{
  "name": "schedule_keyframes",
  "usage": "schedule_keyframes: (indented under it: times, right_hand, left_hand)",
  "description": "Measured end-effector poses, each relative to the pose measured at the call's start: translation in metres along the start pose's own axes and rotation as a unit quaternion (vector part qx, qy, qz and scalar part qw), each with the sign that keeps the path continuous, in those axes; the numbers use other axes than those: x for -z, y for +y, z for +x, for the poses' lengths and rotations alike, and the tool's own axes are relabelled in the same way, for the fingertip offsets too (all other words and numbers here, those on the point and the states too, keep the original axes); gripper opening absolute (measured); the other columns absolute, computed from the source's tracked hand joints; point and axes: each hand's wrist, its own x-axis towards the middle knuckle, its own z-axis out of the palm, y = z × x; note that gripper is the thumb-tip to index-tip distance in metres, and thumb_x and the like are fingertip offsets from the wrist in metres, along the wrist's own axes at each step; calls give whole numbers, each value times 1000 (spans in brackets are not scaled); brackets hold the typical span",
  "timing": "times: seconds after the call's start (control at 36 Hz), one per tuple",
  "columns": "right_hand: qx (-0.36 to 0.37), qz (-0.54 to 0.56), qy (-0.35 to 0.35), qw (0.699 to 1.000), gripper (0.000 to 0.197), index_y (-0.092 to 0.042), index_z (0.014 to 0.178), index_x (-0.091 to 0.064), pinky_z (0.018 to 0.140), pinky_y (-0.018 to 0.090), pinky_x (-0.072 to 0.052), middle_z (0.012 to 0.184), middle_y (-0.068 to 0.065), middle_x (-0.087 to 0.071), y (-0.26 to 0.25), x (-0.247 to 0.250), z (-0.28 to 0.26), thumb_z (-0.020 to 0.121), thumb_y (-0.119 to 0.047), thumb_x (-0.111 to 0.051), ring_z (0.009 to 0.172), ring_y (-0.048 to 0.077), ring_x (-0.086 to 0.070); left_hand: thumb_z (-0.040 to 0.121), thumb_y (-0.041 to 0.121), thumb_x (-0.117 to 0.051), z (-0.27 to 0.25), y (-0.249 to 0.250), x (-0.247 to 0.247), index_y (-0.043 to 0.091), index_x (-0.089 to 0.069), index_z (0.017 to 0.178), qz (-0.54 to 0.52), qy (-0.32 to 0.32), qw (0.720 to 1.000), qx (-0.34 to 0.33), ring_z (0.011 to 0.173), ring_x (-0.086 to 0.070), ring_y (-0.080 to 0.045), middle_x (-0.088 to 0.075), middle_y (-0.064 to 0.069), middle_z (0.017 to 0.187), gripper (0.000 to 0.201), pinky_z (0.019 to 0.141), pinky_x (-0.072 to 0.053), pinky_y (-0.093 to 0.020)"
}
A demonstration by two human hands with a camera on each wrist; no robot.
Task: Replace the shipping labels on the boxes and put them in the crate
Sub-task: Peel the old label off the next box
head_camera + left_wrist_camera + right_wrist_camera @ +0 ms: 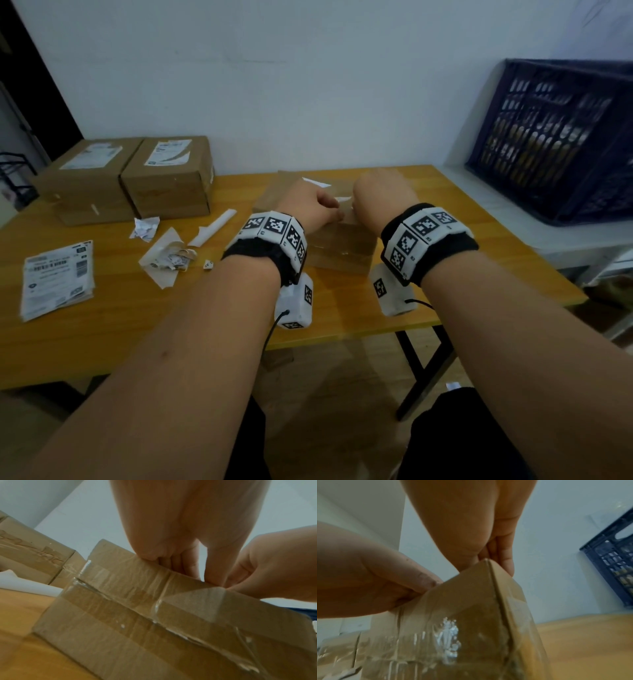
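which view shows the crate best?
Head view: the dark blue crate stands tilted on the white ledge right of the table, nearly whole. Right wrist catches only one corner at the frame edge. Left wrist shows at most a dark sliver.

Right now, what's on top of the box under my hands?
Both hands, left hand and right hand, work at the taped box; white label scraps show. Anything beneath the hands is hidden.

No legible text on labels (58,279)
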Motion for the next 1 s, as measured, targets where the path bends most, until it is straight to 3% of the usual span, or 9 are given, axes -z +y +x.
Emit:
schedule_keyframes:
  times: [0.08,0.19,0.33,0.44,0.53,0.64,0.75,0.89,1.0]
  right_hand:
    - [-34,52,-18,998,22,-10,79,-61,63,31,-39,65,2,-45,6,-4,4,96,-18,-50,73,24,-51]
    - [-58,139,-24,988,23,-14,84,-70,59,28,-37,74,3,-57,16,-2,3,95,-28,-55,75,22,-53]
    - [-71,174,-16,982,21,-15,93,-75,64,28,-43,78,2,-60,17,-3,-1,94,-25,-56,76,19,-57]
    - [-79,198,-15,977,19,-15,89,-76,62,27,-43,81,3,-65,20,-3,-5,92,-19,-57,75,19,-59]
    - [-79,208,-11,975,21,-16,89,-76,62,27,-44,87,3,-69,19,-1,-7,90,-14,-56,78,19,-60]
    - [-80,247,-21,965,25,-15,98,-77,73,28,-50,103,4,-70,21,3,-6,91,-8,-54,93,21,-64]
    - [-126,331,21,935,37,-9,108,-74,91,34,-52,118,9,-67,24,2,-6,91,4,-44,106,26,-63]
    - [-130,353,28,926,39,-13,111,-73,94,35,-52,121,7,-66,25,-7,-4,91,4,-43,107,24,-62]
    - [-97,350,16,931,37,-16,108,-74,90,33,-53,117,5,-69,24,-15,-3,91,0,-46,105,22,-63]
  left_hand:
    - [83,27,-72,-1,-3,-4,16,-74,101,-26,26,999,7,96,-62,-13,-69,2,104,21,85,-48,-26]
    - [83,28,-70,2,-8,-11,20,-70,94,-25,50,998,21,94,-61,-14,-66,4,97,14,87,-52,-32]
    - [84,37,-66,5,-12,-15,23,-62,107,8,77,996,34,98,-56,-14,-60,4,110,28,80,-45,-27]
    - [76,69,-55,3,-18,-11,30,-61,108,175,121,975,54,112,-49,-21,-53,3,119,50,96,-38,-39]
    - [80,75,-41,-1,-19,-12,24,-62,113,280,123,951,52,119,-41,-26,-48,-5,129,65,100,-35,-43]
    - [86,66,-41,-6,-16,-15,18,-65,101,271,141,951,40,109,-42,-25,-51,-6,116,56,93,-44,-43]
    - [92,53,-42,-8,-15,-10,18,-66,101,226,124,965,44,111,-38,-25,-50,-6,111,44,99,-37,-40]
    - [97,36,-47,-1,-23,-4,14,-70,97,164,113,980,20,117,-40,-26,-52,-8,115,32,98,-35,-36]
    - [94,34,-53,3,-25,2,17,-69,95,144,133,980,37,114,-45,-25,-52,-7,117,24,94,-38,-34]
